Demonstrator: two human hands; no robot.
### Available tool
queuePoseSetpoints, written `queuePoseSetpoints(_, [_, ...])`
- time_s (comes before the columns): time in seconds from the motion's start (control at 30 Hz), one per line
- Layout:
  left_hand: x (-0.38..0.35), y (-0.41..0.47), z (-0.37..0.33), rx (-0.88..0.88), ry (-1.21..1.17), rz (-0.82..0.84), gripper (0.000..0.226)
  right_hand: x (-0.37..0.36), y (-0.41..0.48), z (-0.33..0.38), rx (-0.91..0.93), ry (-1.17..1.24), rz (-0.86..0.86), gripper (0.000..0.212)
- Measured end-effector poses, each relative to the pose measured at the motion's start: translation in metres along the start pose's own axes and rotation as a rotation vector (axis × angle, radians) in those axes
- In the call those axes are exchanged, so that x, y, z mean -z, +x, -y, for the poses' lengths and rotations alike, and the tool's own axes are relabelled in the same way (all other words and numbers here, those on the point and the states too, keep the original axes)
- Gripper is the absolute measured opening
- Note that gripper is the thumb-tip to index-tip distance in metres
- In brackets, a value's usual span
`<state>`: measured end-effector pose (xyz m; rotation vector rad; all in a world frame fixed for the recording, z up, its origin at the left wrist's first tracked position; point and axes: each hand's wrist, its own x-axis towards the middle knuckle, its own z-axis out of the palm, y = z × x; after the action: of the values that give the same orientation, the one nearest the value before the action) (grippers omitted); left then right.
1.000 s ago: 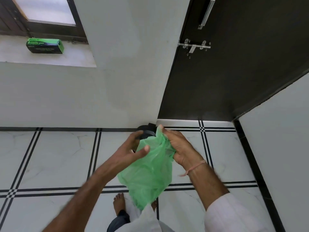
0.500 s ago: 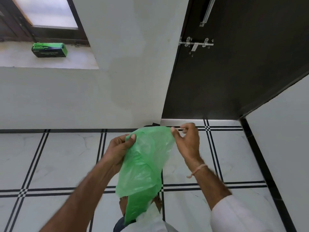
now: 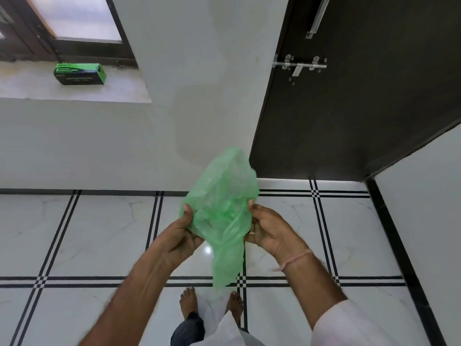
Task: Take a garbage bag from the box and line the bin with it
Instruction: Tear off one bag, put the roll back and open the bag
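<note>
Two hands hold a thin green plastic garbage bag (image 3: 222,208) between them. The left hand (image 3: 180,237) pinches its left side and the right hand (image 3: 270,229) grips its right side. The bag puffs up above the hands and a tail hangs below them. Far up and left of the hands, a green and black cardboard box (image 3: 80,74) sits on a pale stone window ledge (image 3: 74,92).

Both hands, left hand (image 3: 183,236) and right hand (image 3: 272,229), grip a billowing green garbage bag (image 3: 222,208) above the tiled floor (image 3: 99,233); the box (image 3: 80,74) sits on the windowsill (image 3: 119,92).
</note>
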<state>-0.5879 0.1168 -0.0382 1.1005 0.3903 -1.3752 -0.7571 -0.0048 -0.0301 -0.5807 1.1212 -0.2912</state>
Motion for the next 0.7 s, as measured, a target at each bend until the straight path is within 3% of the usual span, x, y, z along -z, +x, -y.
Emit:
queuePoseSetpoints(0.1, [0.018,0.007,-0.014,0.014,-0.134,-0.054,0.034,0.011,0.021,0.002,-0.101,0.182,-0.069,0.025])
queuePoseSetpoints(0.23, [0.056,0.018,-0.037,0.053,-0.081,-0.148,0.035,0.029,0.039,0.006,-0.071,0.149,-0.131,0.036])
queuePoseSetpoints(0.37, [0.082,0.019,-0.068,0.048,-0.053,-0.189,0.015,0.042,0.047,0.001,-0.052,-0.287,-0.131,0.052])
queuePoseSetpoints(0.43, [0.081,0.023,-0.077,0.038,-0.106,-0.198,0.018,0.025,0.047,0.0,-0.039,-0.493,-0.158,0.045])
queuePoseSetpoints(0.5, [0.069,0.033,-0.09,-0.001,-0.116,-0.165,0.027,-0.01,0.052,0.01,0.156,-0.45,-0.182,0.038])
queuePoseSetpoints(0.57, [0.047,0.038,-0.1,-0.036,0.0,-0.082,0.035,-0.05,0.052,0.024,0.542,-0.384,-0.197,0.051])
queuePoseSetpoints(0.6, [0.039,0.04,-0.096,-0.032,0.118,-0.048,0.036,-0.062,0.06,0.022,0.693,-0.498,-0.21,0.052])
queuePoseSetpoints(0.63, [0.045,0.042,-0.088,0.003,0.249,-0.047,0.035,-0.066,0.066,0.003,0.692,-0.758,-0.187,0.05])
queuePoseSetpoints(0.7, [0.067,0.045,-0.077,0.086,0.394,-0.146,0.033,-0.054,0.074,-0.044,0.299,-1.053,0.009,0.059])
